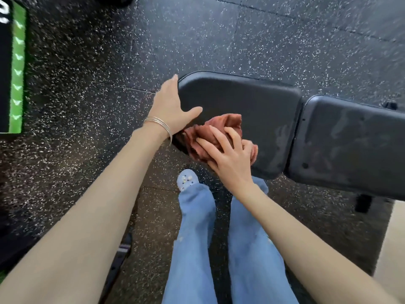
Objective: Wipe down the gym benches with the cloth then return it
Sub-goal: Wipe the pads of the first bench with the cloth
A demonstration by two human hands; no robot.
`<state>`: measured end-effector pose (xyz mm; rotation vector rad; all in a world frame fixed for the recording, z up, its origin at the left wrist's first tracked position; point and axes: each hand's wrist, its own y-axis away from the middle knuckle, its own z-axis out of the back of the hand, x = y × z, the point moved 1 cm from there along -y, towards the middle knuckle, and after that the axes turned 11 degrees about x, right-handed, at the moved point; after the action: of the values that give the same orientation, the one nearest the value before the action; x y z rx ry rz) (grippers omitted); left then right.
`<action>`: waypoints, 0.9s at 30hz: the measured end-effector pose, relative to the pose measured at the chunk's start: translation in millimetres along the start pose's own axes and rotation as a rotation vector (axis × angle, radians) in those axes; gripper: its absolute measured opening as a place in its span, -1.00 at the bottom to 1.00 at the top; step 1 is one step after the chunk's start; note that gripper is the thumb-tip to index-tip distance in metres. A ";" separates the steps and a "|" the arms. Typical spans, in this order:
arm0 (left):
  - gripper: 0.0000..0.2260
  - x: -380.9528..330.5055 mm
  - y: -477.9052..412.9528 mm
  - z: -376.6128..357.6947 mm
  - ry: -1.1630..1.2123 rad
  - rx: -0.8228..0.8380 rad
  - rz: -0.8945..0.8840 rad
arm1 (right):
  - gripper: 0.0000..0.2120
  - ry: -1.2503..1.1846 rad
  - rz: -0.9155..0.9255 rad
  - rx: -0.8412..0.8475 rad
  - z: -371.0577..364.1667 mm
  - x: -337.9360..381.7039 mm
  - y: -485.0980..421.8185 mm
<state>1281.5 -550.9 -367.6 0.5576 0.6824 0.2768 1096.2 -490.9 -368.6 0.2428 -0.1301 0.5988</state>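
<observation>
Rust-coloured cloth (pixel 210 133), bunched under the right hand (pixel 228 154)'s spread fingers, overhangs the bench (pixel 245 99)'s near edge and may slip off; left hand (pixel 169 106), fingers splayed, braces the bench end.

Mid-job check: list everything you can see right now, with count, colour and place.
bench pads: two, black, end to end across centre and right; right one streaked
cloth: one, rust-red, bunched on the near left pad
floor: dark rubber, white-speckled
green strip: one, left edge, white chevrons
bangles: thin, silver, left wrist
jeans: blue, bottom centre
shoe: one visible, pale, decorated
left hand: open, on the pad's left end
right hand: pressing on the cloth
</observation>
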 end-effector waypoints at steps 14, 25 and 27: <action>-0.32 -48.0 -42.5 -3.4 -0.542 0.099 -0.104 | -0.56 -0.323 -0.975 -0.018 -18.2 -71.7 15.3; -0.23 -81.1 -69.6 -19.3 -0.855 0.216 -0.196 | -0.56 -0.168 -0.426 0.037 -10.4 -56.0 32.8; -0.22 -85.1 -67.2 -27.8 -0.835 0.166 -0.195 | -0.56 -0.250 -0.583 0.080 -10.1 -98.5 25.5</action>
<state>1203.7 -630.5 -379.5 0.6925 -0.0561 -0.2022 1001.5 -521.1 -392.3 0.4135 -0.2649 -0.0082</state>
